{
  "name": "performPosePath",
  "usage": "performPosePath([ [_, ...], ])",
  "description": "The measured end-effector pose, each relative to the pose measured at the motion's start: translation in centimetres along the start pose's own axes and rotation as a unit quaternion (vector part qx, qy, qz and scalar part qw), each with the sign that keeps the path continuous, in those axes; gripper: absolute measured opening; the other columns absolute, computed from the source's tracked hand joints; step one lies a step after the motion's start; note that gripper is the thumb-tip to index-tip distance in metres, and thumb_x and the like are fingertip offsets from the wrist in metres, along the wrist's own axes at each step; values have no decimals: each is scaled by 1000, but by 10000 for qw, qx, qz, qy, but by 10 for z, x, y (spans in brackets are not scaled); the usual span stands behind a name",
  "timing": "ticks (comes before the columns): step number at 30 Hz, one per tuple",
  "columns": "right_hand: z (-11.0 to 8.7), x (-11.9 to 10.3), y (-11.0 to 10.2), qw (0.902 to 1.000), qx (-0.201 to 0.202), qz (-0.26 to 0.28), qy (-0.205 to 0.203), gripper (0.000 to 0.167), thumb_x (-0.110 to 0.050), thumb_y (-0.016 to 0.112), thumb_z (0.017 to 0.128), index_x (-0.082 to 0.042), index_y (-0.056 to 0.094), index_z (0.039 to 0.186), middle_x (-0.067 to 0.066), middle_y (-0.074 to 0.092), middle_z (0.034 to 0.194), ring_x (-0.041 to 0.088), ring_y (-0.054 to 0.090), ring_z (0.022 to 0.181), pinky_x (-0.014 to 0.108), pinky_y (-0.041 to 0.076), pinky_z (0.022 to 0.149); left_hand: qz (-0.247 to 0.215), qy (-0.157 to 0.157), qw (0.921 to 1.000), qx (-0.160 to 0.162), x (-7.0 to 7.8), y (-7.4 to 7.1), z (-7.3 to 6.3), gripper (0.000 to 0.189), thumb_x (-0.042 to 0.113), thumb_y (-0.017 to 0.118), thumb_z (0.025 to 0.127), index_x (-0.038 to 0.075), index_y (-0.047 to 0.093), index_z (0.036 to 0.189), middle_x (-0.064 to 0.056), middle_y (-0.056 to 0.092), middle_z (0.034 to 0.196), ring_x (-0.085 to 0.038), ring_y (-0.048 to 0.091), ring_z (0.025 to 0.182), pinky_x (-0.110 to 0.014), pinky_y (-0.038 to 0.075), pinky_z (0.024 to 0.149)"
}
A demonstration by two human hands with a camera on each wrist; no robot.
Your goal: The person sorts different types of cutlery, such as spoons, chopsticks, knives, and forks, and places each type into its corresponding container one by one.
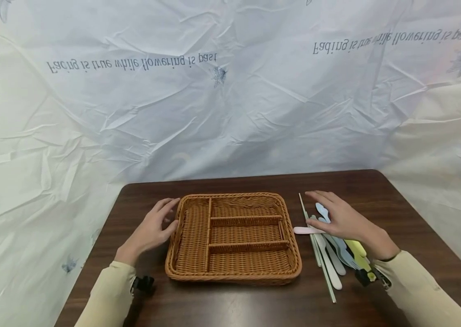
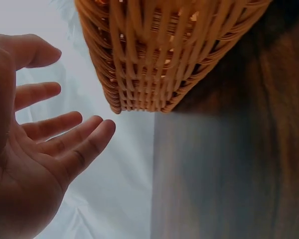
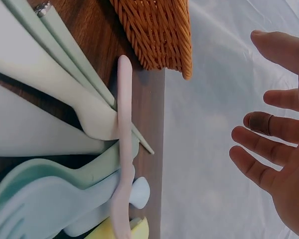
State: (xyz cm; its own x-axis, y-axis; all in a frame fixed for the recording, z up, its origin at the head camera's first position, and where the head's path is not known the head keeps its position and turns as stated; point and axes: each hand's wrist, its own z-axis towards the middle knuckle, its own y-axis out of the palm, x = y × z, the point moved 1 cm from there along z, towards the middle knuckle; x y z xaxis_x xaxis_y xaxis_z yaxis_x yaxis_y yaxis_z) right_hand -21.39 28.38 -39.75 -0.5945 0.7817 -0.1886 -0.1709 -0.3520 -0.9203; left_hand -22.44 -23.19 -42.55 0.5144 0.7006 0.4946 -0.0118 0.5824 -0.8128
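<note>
A brown wicker basket (image 1: 234,275) with divided compartments sits at the middle of the table. Beside its left wall is my left hand (image 1: 152,229), fingers spread and holding nothing; the left wrist view shows the fingers (image 2: 92,144) apart from the weave (image 2: 149,59). Over a loose pile of cutlery to the basket's right hovers my right hand (image 1: 343,218), relaxed, with nothing in it. The pile has pale green chopsticks (image 1: 328,279), a pink handle (image 1: 306,230), a white-handled utensil (image 1: 332,272), a blue fork (image 3: 45,204) and a yellow utensil (image 1: 355,247). My right hand partly hides the pile.
The dark wooden table (image 1: 234,309) has its far edge just behind the basket. White printed cloth (image 1: 230,113) hangs behind and at both sides. A light blue spoon (image 1: 321,210) lies at the pile's far end, and chopsticks reach along the basket's right side.
</note>
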Motion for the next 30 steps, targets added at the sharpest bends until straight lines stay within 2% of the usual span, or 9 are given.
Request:
performPosePath([
  [3,-2,0,0,9999,-35,-8,116,72,-38,73,87,-6,44,145,23,48,139,13,45,76,30,40,62,-80,-78,9999,10,-2,2,-2,56,16,59,97,5,40,148,-16,40,145,-29,60,107,-41,55,80],
  [6,-5,0,0,9997,-94,30,220,70,-38,72,88,-6,44,145,23,48,139,16,49,81,35,42,66,-136,-122,9998,60,-3,5,-3,53,14,59,97,1,43,145,-17,42,142,-27,59,107,-40,55,79],
  [9,-7,1,2,9995,-142,110,277,69,-38,71,89,-6,44,145,23,48,139,26,55,98,41,44,72,-108,-133,9998,101,-4,7,-4,50,12,58,97,0,45,143,-17,43,141,-25,58,106,-40,55,79],
  [12,-10,1,5,9993,-159,162,303,69,-38,70,90,-6,44,145,22,49,139,32,55,111,46,46,76,-99,-130,9998,131,-5,8,-5,49,10,58,96,-1,46,142,-17,44,140,-24,58,105,-40,54,79],
  [21,-13,6,11,9994,-94,186,275,66,-35,72,89,-5,47,142,20,53,134,27,57,102,37,42,67,-226,-215,9992,244,-10,10,-8,47,8,58,95,0,49,140,-17,47,136,-24,58,104,-41,54,80],
  [25,-13,9,15,9994,-91,219,263,65,-35,72,89,-5,48,142,22,52,135,34,57,110,47,50,75,-358,-260,9986,303,-11,13,-9,46,7,60,94,0,51,138,-18,52,130,-24,58,102,-41,55,79],
  [28,-14,11,18,9992,-111,232,299,64,-35,71,89,-5,48,141,23,52,136,39,55,116,56,50,84,-422,-265,9982,342,-11,14,-11,45,5,62,92,0,54,136,-18,54,127,-23,59,100,-41,55,79],
  [30,-14,13,20,9990,-140,258,351,65,-35,71,90,-4,48,141,23,52,136,40,55,117,58,49,86,-427,-266,9981,355,-12,16,-11,44,5,63,92,-1,55,135,-18,55,126,-23,59,100,-41,55,80],
])
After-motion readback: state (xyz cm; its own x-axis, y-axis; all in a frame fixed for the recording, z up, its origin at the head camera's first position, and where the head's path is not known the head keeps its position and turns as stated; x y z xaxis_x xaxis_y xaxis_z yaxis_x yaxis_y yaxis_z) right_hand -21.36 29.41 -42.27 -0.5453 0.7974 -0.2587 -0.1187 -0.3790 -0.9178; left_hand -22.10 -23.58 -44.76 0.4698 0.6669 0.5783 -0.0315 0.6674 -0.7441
